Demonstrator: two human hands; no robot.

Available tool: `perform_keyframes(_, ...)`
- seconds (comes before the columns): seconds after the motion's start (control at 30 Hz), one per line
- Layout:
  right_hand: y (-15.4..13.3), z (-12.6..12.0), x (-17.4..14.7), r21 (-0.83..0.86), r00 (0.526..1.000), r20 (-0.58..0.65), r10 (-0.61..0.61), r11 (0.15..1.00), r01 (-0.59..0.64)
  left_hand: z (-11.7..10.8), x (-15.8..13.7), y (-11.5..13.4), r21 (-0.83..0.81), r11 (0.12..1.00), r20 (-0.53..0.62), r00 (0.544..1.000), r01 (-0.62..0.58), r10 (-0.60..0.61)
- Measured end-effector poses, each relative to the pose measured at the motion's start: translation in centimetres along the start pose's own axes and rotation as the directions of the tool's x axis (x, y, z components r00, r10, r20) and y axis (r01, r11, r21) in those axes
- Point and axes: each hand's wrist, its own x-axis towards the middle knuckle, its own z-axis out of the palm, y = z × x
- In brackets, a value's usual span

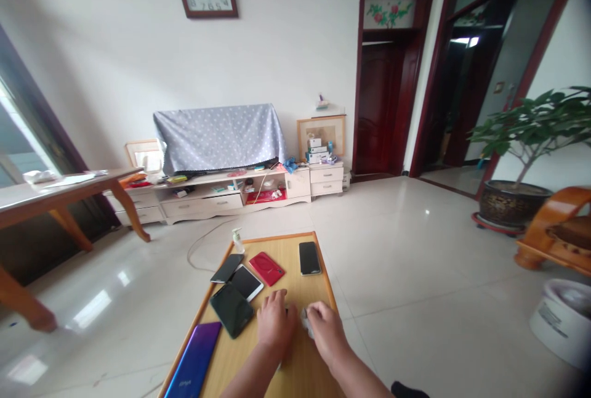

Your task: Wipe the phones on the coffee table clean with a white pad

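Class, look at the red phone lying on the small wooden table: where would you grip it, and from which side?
Grip the red phone across its two long edges, coming from above. It lies flat, tilted on the table, too thin to take otherwise. Its right long edge is free; the white phone sits close on its left, so pinch carefully there.
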Motion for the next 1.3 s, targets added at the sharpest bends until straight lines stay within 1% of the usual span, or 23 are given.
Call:
perform_keyframes(0.13,0.3,0.3,-1.6,-0.198,0.983,0.045,-0.177,0.963,0.182,-1.6,-4.3,-2.2,-0.004,1.000,-0.022,1.000,0.001,-0.001)
perform_keyframes(0.2,0.8,0.7,-2.4,-0.267,0.971,0.059,-0.233,0.933,0.241,-2.0,-6.3,-3.3,-0.010,1.000,-0.027,1.000,0.003,-0.004)
perform_keyframes(0.27,1.3,1.1,-3.2,-0.320,0.957,0.067,-0.284,0.902,0.290,-2.1,-8.0,-4.3,-0.014,1.000,-0.008,1.000,0.021,-0.021)
perform_keyframes(0.37,2.3,1.6,-4.5,-0.377,0.933,0.079,-0.352,0.855,0.355,-2.3,-9.7,-5.5,-0.026,0.999,0.018,0.999,0.030,-0.030)
perform_keyframes(0.47,3.0,1.7,-6.0,-0.416,0.906,0.094,-0.412,0.811,0.411,-3.0,-10.9,-6.2,-0.077,0.997,0.037,0.999,-0.020,0.023)
perform_keyframes(0.57,3.4,1.5,-7.5,-0.448,0.884,0.082,-0.461,0.775,0.446,-3.8,-12.1,-6.8,-0.138,0.988,0.076,0.994,-0.071,0.082)
perform_keyframes(0.67,3.4,1.5,-9.0,-0.475,0.860,0.086,-0.503,0.738,0.479,-4.0,-13.3,-7.4,-0.200,0.967,0.080,0.981,-0.158,0.177)
perform_keyframes(0.73,3.2,1.6,-9.9,-0.514,0.830,0.145,-0.538,0.676,0.528,-4.0,-13.9,-7.9,-0.233,0.949,0.066,0.970,-0.211,0.232)
perform_keyframes(0.8,3.2,1.8,-10.7,-0.588,0.803,0.204,-0.560,0.586,0.558,-4.2,-14.5,-8.5,-0.231,0.946,0.047,0.968,-0.228,0.245)
perform_keyframes(0.87,3.2,1.9,-11.2,-0.679,0.797,0.214,-0.565,0.501,0.537,-4.5,-15.1,-9.2,-0.199,0.958,0.029,0.976,-0.207,0.217)
perform_keyframes(0.93,3.3,2.0,-11.4,-0.737,0.806,0.184,-0.563,0.463,0.492,-4.9,-15.6,-10.0,-0.167,0.969,0.013,0.982,-0.183,0.188)
perform_keyframes(1.03,3.4,2.1,-11.7,-0.764,0.811,0.161,-0.563,0.449,0.463,-5.2,-16.4,-11.2,-0.152,0.975,-0.016,0.987,-0.163,0.163)
perform_keyframes(1.13,3.5,2.2,-12.1,-0.750,0.810,0.181,-0.558,0.455,0.481,-5.3,-16.9,-11.8,-0.154,0.980,-0.040,0.991,-0.129,0.124)
perform_keyframes(1.2,3.5,2.3,-12.3,-0.711,0.793,0.189,-0.579,0.477,0.517,-5.5,-17.1,-11.6,-0.145,0.980,-0.043,0.990,-0.139,0.134)
perform_keyframes(1.3,3.5,2.4,-12.9,-0.671,0.761,0.176,-0.625,0.489,0.557,-6.0,-17.4,-11.2,-0.114,0.975,-0.020,0.981,-0.193,0.192)
